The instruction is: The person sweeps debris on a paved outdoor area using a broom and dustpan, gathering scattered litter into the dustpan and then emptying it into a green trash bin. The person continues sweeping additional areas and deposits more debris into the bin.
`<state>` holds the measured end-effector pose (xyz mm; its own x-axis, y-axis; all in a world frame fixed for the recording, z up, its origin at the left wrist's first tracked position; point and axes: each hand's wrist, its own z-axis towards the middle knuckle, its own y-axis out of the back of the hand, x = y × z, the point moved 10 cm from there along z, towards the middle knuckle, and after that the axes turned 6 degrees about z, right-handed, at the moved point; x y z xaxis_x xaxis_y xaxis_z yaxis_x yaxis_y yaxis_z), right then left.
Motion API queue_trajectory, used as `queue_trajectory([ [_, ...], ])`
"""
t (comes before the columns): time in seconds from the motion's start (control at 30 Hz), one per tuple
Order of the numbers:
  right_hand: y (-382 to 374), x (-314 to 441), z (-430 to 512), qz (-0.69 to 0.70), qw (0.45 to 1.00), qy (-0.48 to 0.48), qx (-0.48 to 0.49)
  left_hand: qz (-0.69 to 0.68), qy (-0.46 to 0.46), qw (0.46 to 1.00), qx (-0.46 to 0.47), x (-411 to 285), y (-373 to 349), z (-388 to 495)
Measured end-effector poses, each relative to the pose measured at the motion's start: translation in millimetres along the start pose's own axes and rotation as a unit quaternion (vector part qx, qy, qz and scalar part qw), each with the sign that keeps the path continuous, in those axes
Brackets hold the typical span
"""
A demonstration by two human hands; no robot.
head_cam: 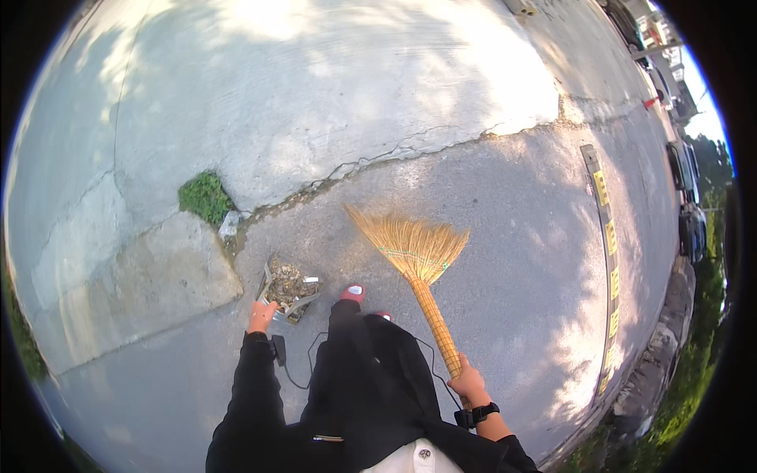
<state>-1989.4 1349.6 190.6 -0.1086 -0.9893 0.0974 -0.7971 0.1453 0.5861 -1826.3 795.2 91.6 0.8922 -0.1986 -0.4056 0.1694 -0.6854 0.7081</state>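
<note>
My right hand (468, 380) is closed around the woven handle of a straw broom (434, 313), whose bristles fan out up and to the left over the pavement. At the left, my left hand (261, 316) grips the near edge of an open-topped dustpan or container (309, 300). Dry leaves and small litter (290, 284) fill it, with a white scrap at its right side. The container lies left of my feet; the broom head is to their upper right. My fingers hide part of the container's edge.
A cracked concrete slab edge (378, 159) crosses ahead, with a green weed clump (206, 197) and a pale stone (229, 224) beside it. A black and yellow speed bump (612, 260) runs along the right. Parked cars (686, 171) stand at the far right.
</note>
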Motion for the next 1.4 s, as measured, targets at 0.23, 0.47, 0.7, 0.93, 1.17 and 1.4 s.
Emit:
queue_trajectory([
  [0.23,-91.5,-100.3,-84.2,0.296,0.940,-0.136,-0.106,0.055,-0.014,0.987,0.152,-106.1,-40.1,-2.6],
  [0.47,-267.4,-128.5,-173.4,0.577,0.761,-0.256,-0.153,0.009,-0.121,0.948,0.294,-207.5,-145.8,-1.2],
  [0.7,-468.2,-102.7,-242.5,0.695,0.557,-0.440,-0.114,0.160,-0.179,0.919,0.314,-260.5,-284.8,-69.5],
  [0.93,-599.9,-46.6,-261.6,0.865,0.258,-0.420,-0.095,0.173,-0.291,0.882,0.329,-314.5,-385.4,-217.6],
  [1.17,-687.9,8.8,-212.9,0.913,-0.226,-0.309,-0.143,0.180,-0.358,0.822,0.405,-325.4,-499.6,-415.6],
  [1.4,-740.1,-126.6,-294.1,0.878,-0.317,-0.334,-0.131,0.169,-0.494,0.737,0.429,-222.4,-698.0,-556.7],
])
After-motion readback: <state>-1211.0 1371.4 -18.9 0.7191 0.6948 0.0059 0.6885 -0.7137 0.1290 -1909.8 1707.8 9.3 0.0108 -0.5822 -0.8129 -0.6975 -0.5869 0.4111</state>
